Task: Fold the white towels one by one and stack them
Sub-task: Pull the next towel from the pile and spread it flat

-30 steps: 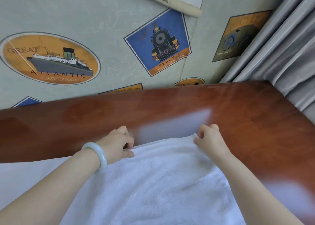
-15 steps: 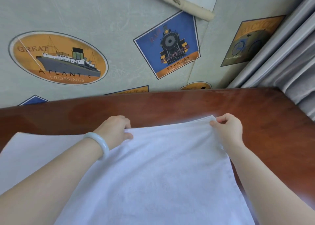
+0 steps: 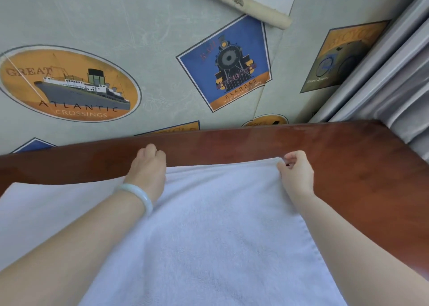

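Left hand point(image 3: 148, 166) and right hand point(image 3: 298, 175) sit at the two far corners of a white towel point(image 3: 209, 224) spread on the bench point(image 3: 359, 178). The left hand's fingers are curled over the far-left corner and appear to grip it, though the cloth beneath them is hidden. The right hand pinches the far-right corner between thumb and curled fingers. A pale bangle point(image 3: 139, 196) circles the left wrist.

The far edge of the towel runs left to right between the hands, close to the far side of the bench. The whole body of the towel lies on the near side of the hands, its long axis running far to near between the two forearms. The hands stand about level, the left a little farther, so neither is clearly the nearer.

A further white layer point(image 3: 34, 213) extends to the left beneath the left forearm. Whether it is a lower ply of the same towel or a separate one cannot be told.

Judged from this layout, a fold is being squared at the far edge. The next fold would carry these far corners toward the near edge.

Beyond the bench stands a wall point(image 3: 151, 38) papered with ship and train emblems, and a grey curtain point(image 3: 394, 85) hangs at far right.
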Motion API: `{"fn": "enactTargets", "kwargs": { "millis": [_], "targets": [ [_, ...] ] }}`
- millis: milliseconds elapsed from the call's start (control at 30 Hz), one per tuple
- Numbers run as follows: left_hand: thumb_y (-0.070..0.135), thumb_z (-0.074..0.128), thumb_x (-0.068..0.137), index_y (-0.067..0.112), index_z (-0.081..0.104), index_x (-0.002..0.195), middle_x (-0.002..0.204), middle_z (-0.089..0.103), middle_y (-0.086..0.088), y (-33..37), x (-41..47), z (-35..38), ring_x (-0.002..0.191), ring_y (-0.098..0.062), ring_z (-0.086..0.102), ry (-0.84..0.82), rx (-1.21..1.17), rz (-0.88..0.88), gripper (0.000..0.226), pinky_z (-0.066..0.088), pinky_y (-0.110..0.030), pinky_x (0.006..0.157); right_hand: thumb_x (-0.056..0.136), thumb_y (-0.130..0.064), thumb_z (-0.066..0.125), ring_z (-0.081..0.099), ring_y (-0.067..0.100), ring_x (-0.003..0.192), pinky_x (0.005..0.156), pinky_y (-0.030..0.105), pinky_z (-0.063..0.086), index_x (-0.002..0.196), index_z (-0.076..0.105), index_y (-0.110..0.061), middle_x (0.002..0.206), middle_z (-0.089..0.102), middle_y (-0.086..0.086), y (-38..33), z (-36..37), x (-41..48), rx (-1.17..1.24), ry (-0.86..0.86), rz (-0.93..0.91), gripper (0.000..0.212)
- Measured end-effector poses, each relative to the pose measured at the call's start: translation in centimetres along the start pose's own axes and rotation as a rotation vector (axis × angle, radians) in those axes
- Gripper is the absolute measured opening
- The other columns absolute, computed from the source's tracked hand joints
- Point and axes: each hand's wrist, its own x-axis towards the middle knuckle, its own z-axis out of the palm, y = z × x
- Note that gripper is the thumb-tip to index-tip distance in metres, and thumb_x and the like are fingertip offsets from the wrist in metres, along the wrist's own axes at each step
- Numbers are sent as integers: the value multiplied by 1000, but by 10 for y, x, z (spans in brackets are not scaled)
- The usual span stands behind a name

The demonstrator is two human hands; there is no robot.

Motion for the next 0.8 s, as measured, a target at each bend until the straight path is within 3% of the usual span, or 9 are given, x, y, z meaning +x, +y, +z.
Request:
{"fn": "enactTargets", "kwargs": {
  "millis": [100,200,233,300,367,467,567,700,800],
  "targets": [
    [-3,81,56,9,62,89,99,57,-11,49,-36,1,89,-34,55,207,-77,239,40,37,-39,76,90,-19,66,56,15,89,74,25,40,110,57,-16,106,57,-2,-1,-20,-15,-49,44,7,22],
    [12,86,60,12,71,97,113,67,-8,113,-70,15,105,-30,66,162,-216,518,41,42,-39,98,87,-12,63,59,15,85,67,25,42,101,61,-22,101,63,-1,11,-55,-57,-96,62,52,17],
    [18,82,71,12,69,112,128,63,-8,131,-75,20,120,-28,60,113,-216,538,43,40,-38,107,87,-14,64,60,12,80,62,24,43,96,60,-26,96,64,-3,16,-66,-76,-106,39,96,15],
    [24,52,98,12,41,147,159,29,-6,154,-73,31,148,-23,24,-2,-252,499,51,11,-37,122,87,-21,66,59,12,75,56,29,47,88,57,-29,89,61,-5,24,-81,-112,-174,-44,181,12],
    [24,25,106,15,14,156,165,2,0,162,-61,37,152,-17,-4,-68,-262,385,52,-10,-32,120,88,-25,67,57,12,78,61,31,46,88,55,-27,85,57,-7,30,-87,-139,-305,-128,190,13],
    [21,22,106,19,17,155,165,5,2,157,-39,43,152,-15,-3,-71,-238,337,49,-7,-31,119,89,-32,66,50,14,92,73,30,43,94,48,-25,88,51,-10,33,-88,-162,-439,-187,139,20],
    [14,26,106,24,18,155,165,3,7,147,-13,38,152,-13,-2,-153,-169,449,52,-4,-28,119,91,-43,62,40,13,97,85,27,39,97,39,-27,98,41,-11,29,-90,-171,-558,-163,130,29],
    [20,26,108,31,10,157,164,-7,13,153,13,25,151,-10,-9,-383,-135,645,53,-3,-29,122,88,-39,66,44,15,94,80,29,40,89,42,-23,93,45,-10,29,-94,-171,-483,-151,208,30],
    [27,23,108,33,2,157,163,-13,12,166,21,19,150,-13,-14,-503,-79,638,53,-4,-38,123,86,-31,69,43,12,89,78,30,42,78,47,-21,85,49,-8,31,-96,-169,-448,-147,210,25]
  ]
}}
